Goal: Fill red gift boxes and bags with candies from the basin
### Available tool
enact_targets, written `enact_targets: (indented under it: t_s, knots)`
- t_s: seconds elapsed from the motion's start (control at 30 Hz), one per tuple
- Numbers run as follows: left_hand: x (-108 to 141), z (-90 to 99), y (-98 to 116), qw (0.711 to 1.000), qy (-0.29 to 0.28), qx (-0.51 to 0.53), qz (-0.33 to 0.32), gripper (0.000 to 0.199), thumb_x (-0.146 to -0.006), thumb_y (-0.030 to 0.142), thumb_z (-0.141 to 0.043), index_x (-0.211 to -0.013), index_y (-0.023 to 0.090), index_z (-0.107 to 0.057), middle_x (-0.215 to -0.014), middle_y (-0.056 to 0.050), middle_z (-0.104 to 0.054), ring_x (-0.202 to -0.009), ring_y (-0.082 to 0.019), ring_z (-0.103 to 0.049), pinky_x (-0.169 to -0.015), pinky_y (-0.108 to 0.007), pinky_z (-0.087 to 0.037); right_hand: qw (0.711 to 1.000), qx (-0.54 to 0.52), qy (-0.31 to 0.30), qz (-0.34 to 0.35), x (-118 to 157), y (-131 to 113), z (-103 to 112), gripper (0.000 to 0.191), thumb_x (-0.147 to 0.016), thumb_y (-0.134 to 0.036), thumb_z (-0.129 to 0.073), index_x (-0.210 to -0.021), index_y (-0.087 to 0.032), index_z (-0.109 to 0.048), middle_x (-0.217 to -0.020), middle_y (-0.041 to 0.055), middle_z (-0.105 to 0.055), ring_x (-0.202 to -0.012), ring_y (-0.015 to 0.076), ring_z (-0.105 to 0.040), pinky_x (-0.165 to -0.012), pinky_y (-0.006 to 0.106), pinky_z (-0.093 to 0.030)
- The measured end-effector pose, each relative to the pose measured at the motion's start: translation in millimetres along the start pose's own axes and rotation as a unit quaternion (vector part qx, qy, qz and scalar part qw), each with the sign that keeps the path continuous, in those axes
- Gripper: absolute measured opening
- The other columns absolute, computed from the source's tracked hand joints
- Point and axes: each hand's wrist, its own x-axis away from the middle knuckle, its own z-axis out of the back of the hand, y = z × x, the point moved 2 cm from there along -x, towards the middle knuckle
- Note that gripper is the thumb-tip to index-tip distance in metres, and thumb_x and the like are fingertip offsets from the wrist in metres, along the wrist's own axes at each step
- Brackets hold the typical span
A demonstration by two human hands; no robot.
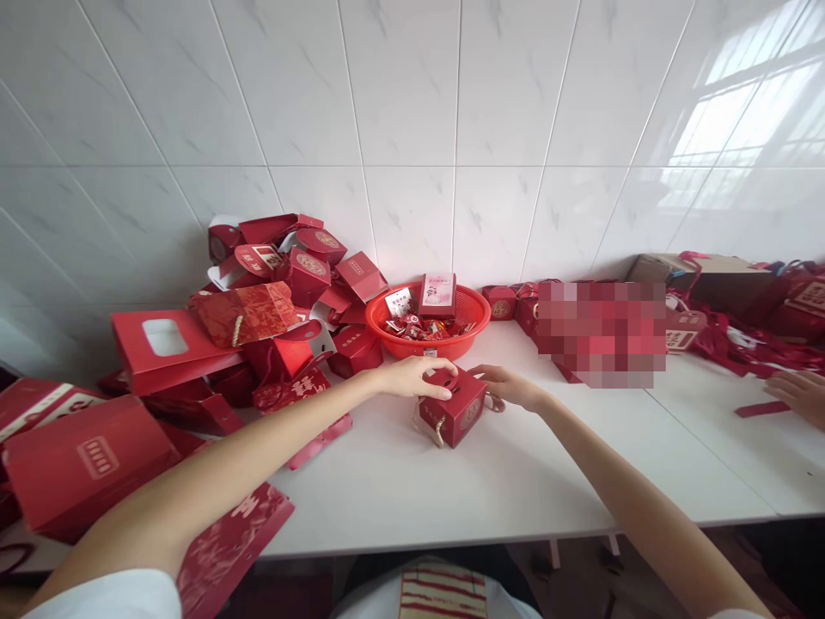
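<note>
A small red gift box (461,411) with gold print on its sides stands on the white table, its top closed and two slots showing in it. A twisted gold cord (439,432) hangs from its left side, and more cord shows at the right. My left hand (416,378) grips the top from the left, thumb and fingers curved over the lid. Against the back right edge my right hand (512,389) is closed on the box; its fingertips are partly hidden. Just behind is an orange plastic basket (429,346) with wrapped sweets (435,328) and a dark red pack (438,297).
Red boxes, some unfolded, pile up on the left, including a large red box (96,464). To the right are more red boxes (499,303), a blurred patch, a brown carton (715,288) and red ribbons (741,344). Another person's hand (803,395) is at the right edge.
</note>
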Motion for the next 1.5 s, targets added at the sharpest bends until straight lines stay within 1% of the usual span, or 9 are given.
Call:
enact_targets:
  t_s: [0.27, 0.43, 0.53, 0.67, 0.83, 0.97, 1.13, 1.33, 1.5]
  knots:
    - [1, 15.1, 1, 0.997, 0.002, -0.065, -0.036, 0.05, -0.085, 0.046, -0.065, -0.132, 0.028, -0.065, -0.128, -0.008, -0.066, -0.122, -0.026, -0.06, -0.103, -0.033, -0.043, 0.993, 0.011, -0.102, -0.057, 8, -8, 3, 0.04, -0.066, -0.028, -0.071, -0.104, -0.019, -0.062, -0.059, -0.0066, -0.064, -0.038, 0.0049, -0.037, -0.049, 0.024, -0.044]
    - [9, 14.2, -6, 0.997, 0.036, 0.035, 0.06, 0.091, -0.083, 0.052, -0.067, -0.16, 0.03, -0.023, -0.159, -0.014, -0.038, -0.146, -0.028, -0.037, -0.105, -0.035, -0.043, 0.99, 0.1, -0.068, -0.077, 8, -15, 3, 0.009, -0.062, -0.023, -0.073, -0.062, -0.017, -0.065, -0.052, -0.0018, -0.061, -0.043, 0.0082, -0.046, -0.046, 0.024, -0.041]
    - [16, 10.4, -8, 0.984, 0.057, 0.105, 0.131, 0.106, -0.08, 0.055, -0.071, -0.162, 0.029, -0.01, -0.154, -0.021, -0.041, -0.137, -0.029, -0.049, -0.099, -0.037, -0.049, 0.993, 0.104, -0.02, -0.059, 6, -21, 7, 0.017, -0.067, -0.025, -0.07, -0.054, -0.017, -0.061, -0.05, -0.001, -0.059, -0.043, 0.008, -0.043, -0.043, 0.024, -0.033]
    - [24, 1.9, -3, 0.966, 0.105, 0.169, 0.166, 0.097, -0.08, 0.041, -0.072, -0.16, 0.025, -0.02, -0.145, -0.019, -0.048, -0.111, -0.023, -0.066, -0.096, -0.036, -0.051, 0.997, 0.049, 0.045, -0.027, 7, -28, 15, 0.018, -0.067, -0.031, -0.073, -0.061, -0.016, -0.066, -0.052, 0.0004, -0.06, -0.044, 0.0078, -0.041, -0.044, 0.024, -0.029]
    - [30, 8.3, 0, 0.941, 0.164, 0.228, 0.191, 0.083, -0.065, 0.011, -0.071, -0.143, 0.021, -0.047, -0.132, -0.014, -0.056, -0.072, -0.013, -0.065, -0.082, -0.036, -0.056, 0.99, -0.092, 0.11, 0.012, 17, -40, 25, 0.025, -0.061, -0.037, -0.083, -0.065, -0.015, -0.07, -0.066, 0.0041, -0.067, -0.067, 0.0139, -0.061, -0.068, 0.028, -0.05]
    - [36, 43.7, 26, 0.913, 0.19, 0.334, 0.137, 0.055, -0.067, 0.007, -0.071, -0.12, 0.015, -0.058, -0.102, -0.007, -0.064, -0.066, -0.011, -0.062, -0.085, -0.038, -0.057, 0.972, -0.196, 0.117, 0.058, 30, -63, 31, 0.029, -0.063, -0.041, -0.083, -0.068, -0.016, -0.068, -0.077, 0.0054, -0.069, -0.078, 0.0172, -0.065, -0.08, 0.033, -0.053]
    - [35, 72.4, 80, 0.895, 0.178, 0.409, 0.018, 0.033, -0.074, 0.018, -0.076, -0.104, 0.016, -0.064, -0.101, -0.008, -0.065, -0.095, -0.021, -0.067, -0.098, -0.049, -0.053, 0.966, -0.185, 0.108, 0.146, 44, -110, 26, 0.028, -0.071, -0.041, -0.08, -0.071, -0.017, -0.066, -0.079, 0.0047, -0.069, -0.075, 0.016, -0.065, -0.081, 0.034, -0.053]
    - [14, 51.4, 117, 0.921, 0.121, 0.369, -0.031, 0.023, -0.079, 0.026, -0.073, -0.097, 0.015, -0.064, -0.104, -0.01, -0.066, -0.102, -0.025, -0.066, -0.096, -0.05, -0.054, 0.972, -0.094, 0.133, 0.169, 45, -135, 9, 0.025, -0.069, -0.033, -0.081, -0.082, -0.016, -0.069, -0.079, 0.0042, -0.072, -0.077, 0.0178, -0.068, -0.074, 0.032, -0.054]
    - [2, 33.6, 133, 0.944, 0.097, 0.312, -0.036, 0.037, -0.083, 0.029, -0.069, -0.117, 0.015, -0.061, -0.11, -0.012, -0.068, -0.104, -0.027, -0.068, -0.093, -0.049, -0.055, 0.97, -0.079, 0.15, 0.172, 43, -127, 3, 0.023, -0.069, -0.032, -0.08, -0.08, -0.015, -0.07, -0.076, 0.0038, -0.072, -0.072, 0.0168, -0.067, -0.071, 0.032, -0.054]
